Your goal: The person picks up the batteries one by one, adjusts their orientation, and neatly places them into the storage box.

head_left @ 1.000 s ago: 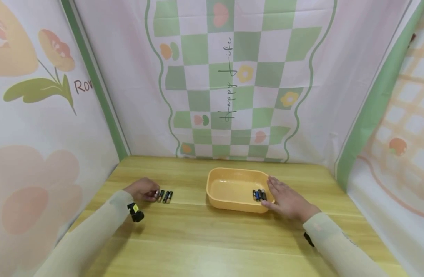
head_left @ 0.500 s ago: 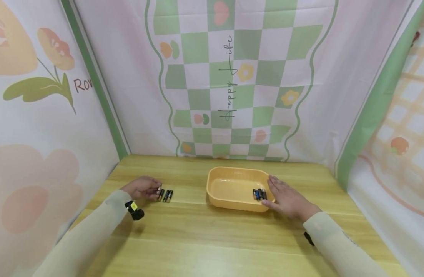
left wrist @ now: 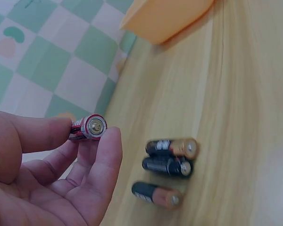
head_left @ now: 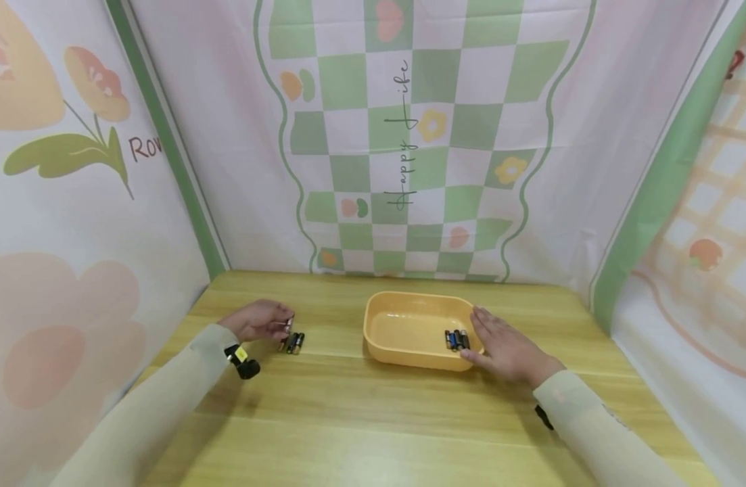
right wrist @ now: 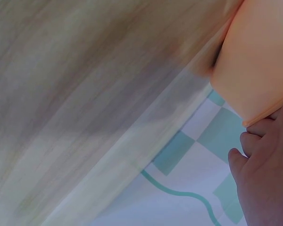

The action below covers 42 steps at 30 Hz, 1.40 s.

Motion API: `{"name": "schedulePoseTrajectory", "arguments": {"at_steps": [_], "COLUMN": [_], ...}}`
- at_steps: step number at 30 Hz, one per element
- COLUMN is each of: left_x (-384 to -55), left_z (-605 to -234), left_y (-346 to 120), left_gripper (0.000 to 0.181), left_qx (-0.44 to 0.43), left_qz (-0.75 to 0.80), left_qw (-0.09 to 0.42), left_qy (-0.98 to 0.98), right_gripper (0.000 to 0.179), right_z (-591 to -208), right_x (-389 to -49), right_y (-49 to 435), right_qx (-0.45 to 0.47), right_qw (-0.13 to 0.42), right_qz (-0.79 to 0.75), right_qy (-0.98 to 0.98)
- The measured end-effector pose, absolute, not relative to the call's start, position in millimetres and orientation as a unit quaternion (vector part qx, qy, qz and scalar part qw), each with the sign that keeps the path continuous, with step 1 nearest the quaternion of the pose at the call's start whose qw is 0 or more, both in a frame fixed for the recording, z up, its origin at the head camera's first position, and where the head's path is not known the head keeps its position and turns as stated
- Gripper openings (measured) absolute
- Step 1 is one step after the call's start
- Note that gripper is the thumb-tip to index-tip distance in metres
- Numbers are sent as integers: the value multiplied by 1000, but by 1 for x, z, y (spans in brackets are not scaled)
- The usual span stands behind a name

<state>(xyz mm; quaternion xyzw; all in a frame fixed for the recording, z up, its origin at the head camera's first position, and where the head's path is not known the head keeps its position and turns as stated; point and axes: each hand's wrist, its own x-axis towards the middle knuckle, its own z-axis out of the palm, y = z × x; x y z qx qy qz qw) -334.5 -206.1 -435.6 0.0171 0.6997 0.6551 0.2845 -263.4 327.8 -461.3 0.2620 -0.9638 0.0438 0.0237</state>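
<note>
My left hand point(head_left: 258, 320) pinches a red and silver battery point(left wrist: 88, 127) between thumb and fingers, its end facing the left wrist camera. Three dark batteries lie on the table just beyond that hand: a black and copper one point(left wrist: 172, 148), a mostly black one point(left wrist: 167, 166) and another with a copper end point(left wrist: 155, 194). At the right end of a yellow plastic basin point(head_left: 403, 356), my right hand point(head_left: 509, 348) rests against the rim with fingers extended, the thumb over the near corner. Several batteries point(head_left: 456, 340) lie side by side inside, near that thumb.
The wooden table point(head_left: 348, 419) runs up to a checked cloth backdrop point(head_left: 430, 169). Printed cloths hang at both sides. Between the left hand's batteries and the basin is a stretch of bare wood.
My left hand has lifted the red and silver battery from beside the others and moved slightly right and away over them. The right hand stays at the basin's rim.
</note>
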Motion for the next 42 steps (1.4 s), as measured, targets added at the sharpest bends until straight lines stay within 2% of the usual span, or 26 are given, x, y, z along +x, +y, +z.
{"name": "schedulePoseTrajectory", "arguments": {"at_steps": [12, 42], "left_x": [-334, -339], "left_z": [-415, -383], "left_y": [-181, -127], "left_gripper": [13, 12], "left_qx": [35, 76], "left_qz": [654, 643], "left_qw": [296, 315], "left_qy": [696, 694], "right_gripper": [91, 89], "right_z": [-461, -462], "right_x": [-262, -262], "right_y": [328, 329], "right_qx": [260, 269], "right_qw": [20, 40], "right_qz": [44, 37], "right_qy": [-964, -962]}}
